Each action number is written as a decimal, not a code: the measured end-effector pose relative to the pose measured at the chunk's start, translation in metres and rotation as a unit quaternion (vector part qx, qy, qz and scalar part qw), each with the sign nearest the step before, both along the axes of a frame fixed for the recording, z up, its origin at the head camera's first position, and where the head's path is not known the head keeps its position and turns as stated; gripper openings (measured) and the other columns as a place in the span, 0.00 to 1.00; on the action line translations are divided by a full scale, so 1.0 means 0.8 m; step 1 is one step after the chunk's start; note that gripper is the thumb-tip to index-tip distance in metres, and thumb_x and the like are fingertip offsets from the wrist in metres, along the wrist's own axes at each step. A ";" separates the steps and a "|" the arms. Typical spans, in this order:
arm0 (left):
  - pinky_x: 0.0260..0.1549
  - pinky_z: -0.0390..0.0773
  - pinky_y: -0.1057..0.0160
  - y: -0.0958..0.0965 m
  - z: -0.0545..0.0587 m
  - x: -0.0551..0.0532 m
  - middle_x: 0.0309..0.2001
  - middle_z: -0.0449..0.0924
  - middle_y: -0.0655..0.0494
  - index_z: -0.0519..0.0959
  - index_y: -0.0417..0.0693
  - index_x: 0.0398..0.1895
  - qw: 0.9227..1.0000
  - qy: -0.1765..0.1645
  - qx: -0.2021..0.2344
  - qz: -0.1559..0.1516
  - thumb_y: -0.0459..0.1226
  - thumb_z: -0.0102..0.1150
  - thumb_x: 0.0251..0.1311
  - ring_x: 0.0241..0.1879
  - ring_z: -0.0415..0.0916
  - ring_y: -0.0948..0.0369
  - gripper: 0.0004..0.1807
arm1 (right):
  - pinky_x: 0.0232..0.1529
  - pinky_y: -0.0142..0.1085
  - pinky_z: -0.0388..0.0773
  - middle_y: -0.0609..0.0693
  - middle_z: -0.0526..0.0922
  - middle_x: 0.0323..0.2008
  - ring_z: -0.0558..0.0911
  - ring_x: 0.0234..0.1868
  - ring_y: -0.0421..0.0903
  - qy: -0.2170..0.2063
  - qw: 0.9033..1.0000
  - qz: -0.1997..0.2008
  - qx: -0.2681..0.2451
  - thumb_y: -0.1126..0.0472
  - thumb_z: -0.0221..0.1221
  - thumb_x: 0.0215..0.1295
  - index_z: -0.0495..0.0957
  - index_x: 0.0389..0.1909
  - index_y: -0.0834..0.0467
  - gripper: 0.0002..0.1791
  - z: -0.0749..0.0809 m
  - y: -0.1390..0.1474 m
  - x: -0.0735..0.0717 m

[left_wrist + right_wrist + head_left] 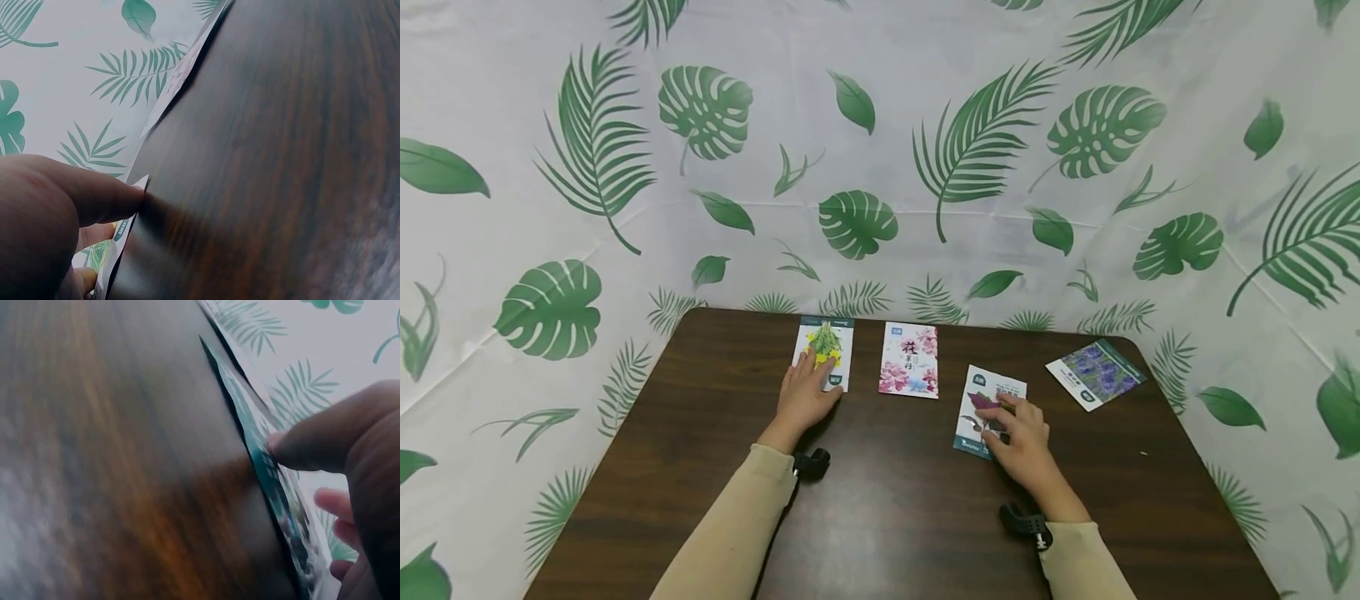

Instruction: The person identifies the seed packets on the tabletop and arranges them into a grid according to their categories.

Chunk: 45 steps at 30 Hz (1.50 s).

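Observation:
My left hand (805, 398) rests with spread fingers on a seed packet with yellow flowers (842, 343). In the left wrist view its thumb (119, 199) lies at the near corner of that packet. Over to the right, my right hand (1026, 440) touches a tilted seed packet with a purple leaf picture (973, 421), its fingers bent loosely over the front. The right wrist view shows the thumb tip at this packet's teal end (265, 465). Between the hands lies a pink-blossom seed packet (908, 360), untouched.
A packet with purple-blue flowers (1093, 373) lies slanted near the table's far right corner. The dark wooden table (895, 517) backs onto a white leaf-print cloth (880, 150). Black straps with small devices (1024, 522) circle both wrists.

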<state>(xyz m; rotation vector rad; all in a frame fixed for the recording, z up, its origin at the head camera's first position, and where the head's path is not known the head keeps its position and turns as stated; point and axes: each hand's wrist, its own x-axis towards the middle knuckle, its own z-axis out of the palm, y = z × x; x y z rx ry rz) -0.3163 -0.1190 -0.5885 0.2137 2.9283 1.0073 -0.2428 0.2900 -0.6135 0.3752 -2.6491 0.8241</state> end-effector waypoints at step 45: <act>0.87 0.37 0.34 0.002 -0.007 -0.003 0.90 0.40 0.40 0.68 0.52 0.84 1.000 -0.012 0.003 0.003 0.49 0.63 0.76 0.91 0.35 0.42 0.36 | 0.64 0.61 0.65 0.53 0.78 0.74 0.74 0.74 0.61 -0.145 0.979 0.144 -0.017 0.56 0.76 0.68 0.84 0.54 0.39 0.18 0.021 -0.032 0.014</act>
